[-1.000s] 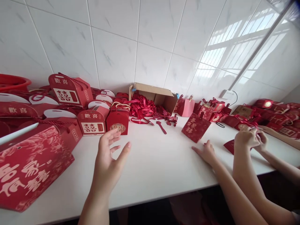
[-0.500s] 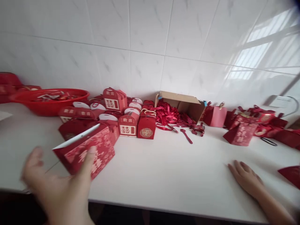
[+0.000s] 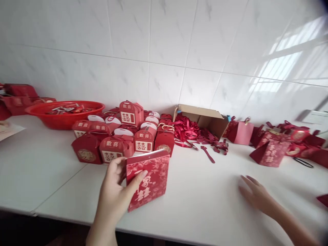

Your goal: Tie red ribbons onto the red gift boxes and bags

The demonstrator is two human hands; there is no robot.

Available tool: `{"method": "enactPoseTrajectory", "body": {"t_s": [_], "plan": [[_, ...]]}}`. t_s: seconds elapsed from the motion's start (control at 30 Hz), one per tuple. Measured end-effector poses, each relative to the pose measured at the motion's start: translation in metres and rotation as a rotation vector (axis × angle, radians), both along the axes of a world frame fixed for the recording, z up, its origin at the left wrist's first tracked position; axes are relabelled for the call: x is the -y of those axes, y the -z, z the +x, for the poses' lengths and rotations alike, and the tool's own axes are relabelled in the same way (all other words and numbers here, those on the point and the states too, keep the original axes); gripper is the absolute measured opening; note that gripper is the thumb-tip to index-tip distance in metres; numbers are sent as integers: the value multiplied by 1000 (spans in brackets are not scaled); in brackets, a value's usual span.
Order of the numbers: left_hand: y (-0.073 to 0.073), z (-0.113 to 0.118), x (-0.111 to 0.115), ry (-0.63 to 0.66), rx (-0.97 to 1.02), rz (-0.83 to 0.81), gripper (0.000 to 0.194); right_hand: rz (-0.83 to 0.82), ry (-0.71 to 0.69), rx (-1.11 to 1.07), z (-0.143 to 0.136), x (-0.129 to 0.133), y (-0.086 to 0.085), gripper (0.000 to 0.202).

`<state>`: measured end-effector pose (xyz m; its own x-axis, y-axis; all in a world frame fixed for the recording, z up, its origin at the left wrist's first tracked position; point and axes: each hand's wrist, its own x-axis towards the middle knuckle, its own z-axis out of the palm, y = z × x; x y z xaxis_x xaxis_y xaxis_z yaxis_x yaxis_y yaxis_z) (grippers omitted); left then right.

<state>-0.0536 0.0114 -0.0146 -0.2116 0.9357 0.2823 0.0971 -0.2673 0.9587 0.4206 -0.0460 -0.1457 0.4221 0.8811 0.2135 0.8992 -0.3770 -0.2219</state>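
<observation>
My left hand (image 3: 115,191) pinches the floral red box (image 3: 150,181) by its side, thumb across the front, above the near tabletop; I should grip lightly, lest the card crease. My right hand (image 3: 258,194), loosely spread, holds nothing.

Red floral bag (image 3: 153,182) | pale characters | slightly tilted | in left hand (image 3: 115,188)

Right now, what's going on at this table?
The left hand grips a bag by its side, thumb across the front. The right hand is empty, on or just over the table. Red boxes stand behind the bag, between a basin and a cardboard box spilling ribbons.
</observation>
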Motion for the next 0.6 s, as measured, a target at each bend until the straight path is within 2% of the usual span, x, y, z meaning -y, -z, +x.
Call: {"method": "enactPoseTrajectory", "body": {"t_s": [0.07,0.13,0.2,0.27,0.37,0.43,0.6], "plan": [[6,24,-6,82,0,63,52,-15,-171,-91,-31,-20,-20,50],[13,46,-11,139,-14,144,53,65,-244,-132,-55,-47,-40,45],[18,64,-12,164,-13,223,54,137,-219,-145,-64,-78,-57,44],[20,76,-11,159,-25,230,51,215,-153,-160,-61,-111,-67,42],[18,85,-8,136,-63,156,44,313,-60,-190,-46,-152,-69,33],[17,88,-8,132,-68,138,47,338,-29,-213,-42,-170,-66,26],[18,99,-8,82,-64,96,66,300,-104,-217,-56,-183,-53,26]]}}
